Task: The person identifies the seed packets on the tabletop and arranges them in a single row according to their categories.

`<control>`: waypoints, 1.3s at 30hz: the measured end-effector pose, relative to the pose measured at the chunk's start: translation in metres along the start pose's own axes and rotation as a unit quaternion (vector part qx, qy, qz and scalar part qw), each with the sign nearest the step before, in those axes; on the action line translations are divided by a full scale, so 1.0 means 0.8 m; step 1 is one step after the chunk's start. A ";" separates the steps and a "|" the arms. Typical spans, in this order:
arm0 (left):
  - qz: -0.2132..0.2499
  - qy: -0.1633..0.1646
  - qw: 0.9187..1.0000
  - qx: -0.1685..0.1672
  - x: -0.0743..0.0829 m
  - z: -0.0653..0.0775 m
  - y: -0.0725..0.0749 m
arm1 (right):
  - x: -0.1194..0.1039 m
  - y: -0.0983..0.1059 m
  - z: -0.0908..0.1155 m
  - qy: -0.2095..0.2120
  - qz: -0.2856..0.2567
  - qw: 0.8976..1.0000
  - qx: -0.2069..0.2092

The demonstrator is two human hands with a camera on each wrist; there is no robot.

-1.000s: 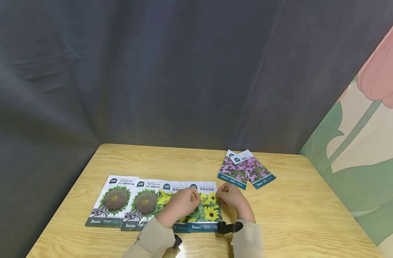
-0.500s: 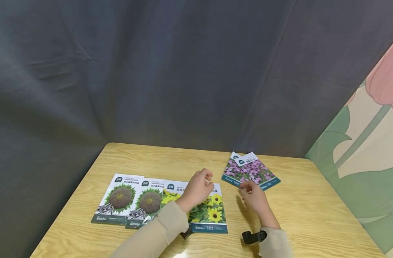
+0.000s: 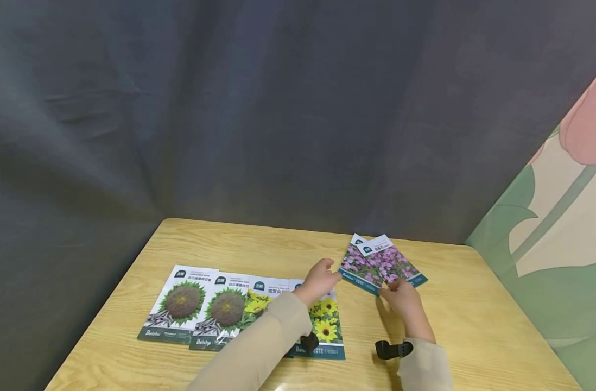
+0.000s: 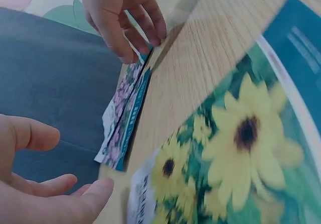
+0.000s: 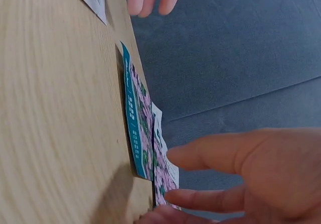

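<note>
Dark cloth (image 3: pixel 278 119) hangs behind a wood-grained desk (image 3: pixel 474 320), with a painted wall (image 3: pixel 571 288) of large flowers and leaves on the right. Near the far edge of the desk lie a left purple-flower packet (image 3: pixel 357 269) and a right purple-flower packet (image 3: pixel 393 260), fanned so that the upper part of the right one overlaps its neighbour. Closer to the person, seed packets with brown sunflower heads (image 3: pixel 181 301) and others with yellow blooms (image 3: pixel 325 329) run in an overlapping row, partly covered by the left forearm. The step in hand seems to be reaching for the purple pair. At its lower edges is the right hand (image 3: pixel 404 300), its grip loose, thumb and fingers visibly parted in the right wrist view; whether any fingertip touches the print cannot be told. The left hand (image 3: pixel 319 279) hangs just beside the left purple-flower packet's lower corner, its grip spread wide and holding nothing. My judgement is that the next move calls for slipping a thumb or fingertip under a teal lower edge and pinching lightly. Being thin and overlapped, the two could drag together, so steadying one while drawing the other seems wise.
</note>
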State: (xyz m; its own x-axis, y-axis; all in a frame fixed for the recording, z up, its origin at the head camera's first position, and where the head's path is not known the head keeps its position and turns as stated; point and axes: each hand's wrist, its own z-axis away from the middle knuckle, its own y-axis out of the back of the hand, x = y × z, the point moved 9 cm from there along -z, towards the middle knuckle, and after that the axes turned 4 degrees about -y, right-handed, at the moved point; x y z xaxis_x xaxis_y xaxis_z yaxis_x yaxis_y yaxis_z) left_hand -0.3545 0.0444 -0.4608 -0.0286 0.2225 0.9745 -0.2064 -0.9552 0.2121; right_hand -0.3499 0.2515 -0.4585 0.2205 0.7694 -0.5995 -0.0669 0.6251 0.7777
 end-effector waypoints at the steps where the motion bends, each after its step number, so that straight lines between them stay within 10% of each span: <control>1: 0.011 0.006 1.000 -0.003 -0.002 -0.002 -0.006 | 0.004 0.001 0.001 -0.006 -0.001 1.000 -0.002; 21: -0.007 0.039 0.999 0.026 -0.016 -0.028 -0.024 | 0.015 -0.007 -0.004 -0.029 -0.052 0.998 -0.006; 39: -0.062 -0.011 0.996 0.060 -0.006 -0.022 -0.006 | 0.013 -0.025 -0.009 -0.052 -0.134 0.990 -0.009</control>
State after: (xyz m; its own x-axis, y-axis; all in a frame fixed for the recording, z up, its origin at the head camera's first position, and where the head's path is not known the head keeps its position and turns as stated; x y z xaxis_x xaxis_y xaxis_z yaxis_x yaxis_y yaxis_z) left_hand -0.3704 0.0509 -0.4680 0.0112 0.3378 0.9412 -0.0891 -0.9371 0.3374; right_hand -0.3530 0.2483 -0.4816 0.3314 0.5588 -0.7602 -0.0098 0.8078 0.5894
